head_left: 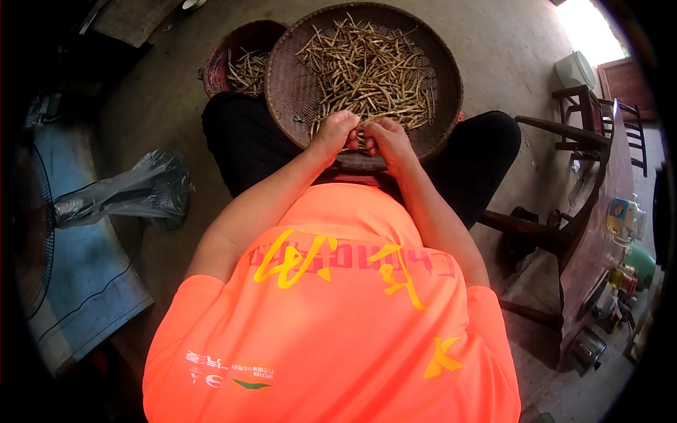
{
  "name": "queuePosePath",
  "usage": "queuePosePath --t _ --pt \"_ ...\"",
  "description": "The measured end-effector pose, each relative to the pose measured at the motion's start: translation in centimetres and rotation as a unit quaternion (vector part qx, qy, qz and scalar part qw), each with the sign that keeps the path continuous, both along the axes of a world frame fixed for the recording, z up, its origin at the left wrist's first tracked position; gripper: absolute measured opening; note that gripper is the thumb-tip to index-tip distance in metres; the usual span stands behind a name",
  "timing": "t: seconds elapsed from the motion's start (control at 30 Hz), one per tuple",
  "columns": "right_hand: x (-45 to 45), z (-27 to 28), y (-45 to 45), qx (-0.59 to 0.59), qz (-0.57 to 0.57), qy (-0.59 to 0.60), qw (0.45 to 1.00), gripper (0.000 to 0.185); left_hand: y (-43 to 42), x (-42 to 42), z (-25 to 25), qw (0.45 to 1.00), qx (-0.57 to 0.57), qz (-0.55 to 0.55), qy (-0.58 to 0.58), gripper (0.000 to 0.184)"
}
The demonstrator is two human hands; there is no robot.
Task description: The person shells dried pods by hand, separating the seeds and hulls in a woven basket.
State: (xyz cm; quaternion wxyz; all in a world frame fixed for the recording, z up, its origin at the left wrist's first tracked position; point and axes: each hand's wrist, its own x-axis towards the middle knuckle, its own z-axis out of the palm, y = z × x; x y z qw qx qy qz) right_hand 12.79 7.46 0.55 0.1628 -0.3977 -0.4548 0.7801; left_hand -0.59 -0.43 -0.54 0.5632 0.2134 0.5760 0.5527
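Note:
A round woven tray (285, 92) rests over my lap with a heap of dry, brownish pods (370, 67) in it. Over the tray's near part, my left hand (337, 134) and my right hand (386, 139) are close together, fingertips nearly meeting. The fingers of both are pinched. Whatever lies between them is too small to make out. Behind the tray's left side, a reddish basket (215, 67) holds more of the pods.
At the left a fan (35, 225) and a plastic-wrapped object (134, 194) are by a blue-white surface (106, 282). Wooden chairs (582, 120), a white bucket (575, 70) and a table (599, 211) with jars stand at the right.

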Motion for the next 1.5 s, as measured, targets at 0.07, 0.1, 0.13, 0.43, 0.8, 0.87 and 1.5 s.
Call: queuePosePath --t 0.07,0.1,0.13,0.43,0.8,0.87,1.5 --pt "0.0 0.1 -0.1 0.002 0.007 0.004 1.0 0.015 0.0 0.0 0.0 1.0 -0.012 0.012 -0.011 0.018" --pt "0.0 0.0 -0.1 0.002 0.007 0.004 1.0 0.015 0.0 0.0 0.0 1.0 -0.012 0.012 -0.011 0.018" --pt "0.1 0.0 -0.1 -0.001 0.009 0.004 1.0 0.015 0.0 0.0 0.1 1.0 -0.012 0.013 -0.009 0.019" --pt "0.1 0.1 0.0 -0.007 -0.016 -0.005 1.0 0.014 0.0 0.2 1.4 0.999 -0.028 0.018 -0.01 0.014" --pt "0.0 -0.1 0.1 0.017 -0.029 -0.025 0.999 0.017 -0.1 -0.1 2.1 0.999 -0.017 0.043 -0.004 0.025" --pt "-0.1 -0.1 0.0 0.12 0.014 -0.066 0.99 0.02 0.1 0.2 1.2 0.998 -0.018 -0.014 0.055 0.024" --pt "0.1 -0.1 -0.1 0.077 0.047 -0.064 0.994 0.02 0.2 -19.7 3.8 0.941 0.125 0.276 0.149 0.011"
